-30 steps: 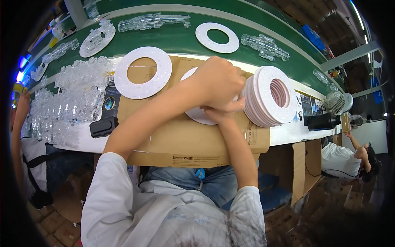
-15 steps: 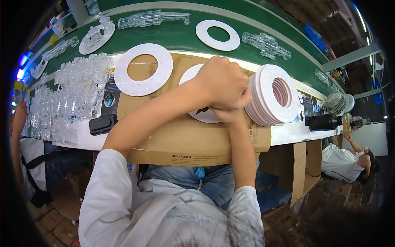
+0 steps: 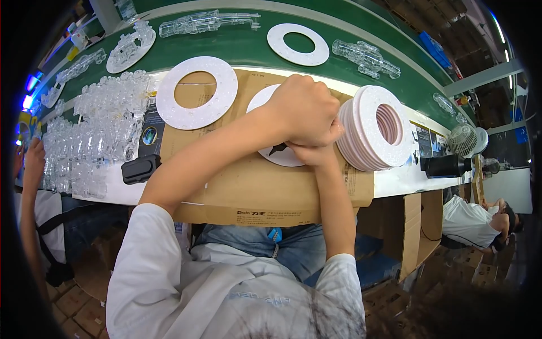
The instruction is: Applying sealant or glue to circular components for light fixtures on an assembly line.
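Observation:
Over the middle of the cardboard, my left hand (image 3: 307, 110) is closed in a fist, its back turned up. Just beneath it is my right hand (image 3: 310, 152), its fingers bent and mostly covered by the left. Whatever the two hands grip is hidden. A small black pointed piece (image 3: 276, 148) sticks out beside my right hand, above a white ring disc (image 3: 261, 101) that lies partly under my hands. To the right, close to my left knuckles, leans a stack of white ring discs (image 3: 361, 133). Another white ring disc (image 3: 226, 99) lies at the upper left.
Brown cardboard (image 3: 248, 192) covers the white tabletop. Many clear plastic parts (image 3: 96, 130) fill the left side, near a black case (image 3: 140, 169). Clear gun-shaped pieces (image 3: 203, 24) and a ring disc (image 3: 276, 42) rest on the green surface behind. A fan (image 3: 463, 140) stands right; people sit at both sides.
My hands stay together in nearly the same place. At the far left, another person's hand has shifted; at the right, the other person's raised arm has come down.

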Demonstrator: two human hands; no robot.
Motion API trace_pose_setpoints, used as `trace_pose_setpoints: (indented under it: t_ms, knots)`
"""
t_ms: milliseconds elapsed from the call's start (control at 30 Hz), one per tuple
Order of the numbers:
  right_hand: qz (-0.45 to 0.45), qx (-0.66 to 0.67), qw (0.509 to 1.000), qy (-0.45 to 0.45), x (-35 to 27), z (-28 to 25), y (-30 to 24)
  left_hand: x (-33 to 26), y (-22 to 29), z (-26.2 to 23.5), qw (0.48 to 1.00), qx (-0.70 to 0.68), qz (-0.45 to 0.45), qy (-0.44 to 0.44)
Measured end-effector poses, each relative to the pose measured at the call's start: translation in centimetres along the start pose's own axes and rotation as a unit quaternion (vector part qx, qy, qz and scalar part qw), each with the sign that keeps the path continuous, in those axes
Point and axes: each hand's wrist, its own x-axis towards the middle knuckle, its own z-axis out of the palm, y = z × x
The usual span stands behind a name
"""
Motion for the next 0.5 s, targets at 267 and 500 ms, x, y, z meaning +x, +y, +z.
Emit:
trace_pose_setpoints:
  t_ms: [267, 500]
  knots:
    - [-0.038, -0.011, 0.999, -0.011, 0.2, -0.1, 0.5, 0.0, 0.1, -0.1, 1.0, 0.012, -0.005, -0.015]
    - [-0.018, -0.019, 0.999, 0.025, -0.7, -0.3, 1.9, 0.2, 0.1, 0.3, 1.0, 0.001, 0.007, -0.006]
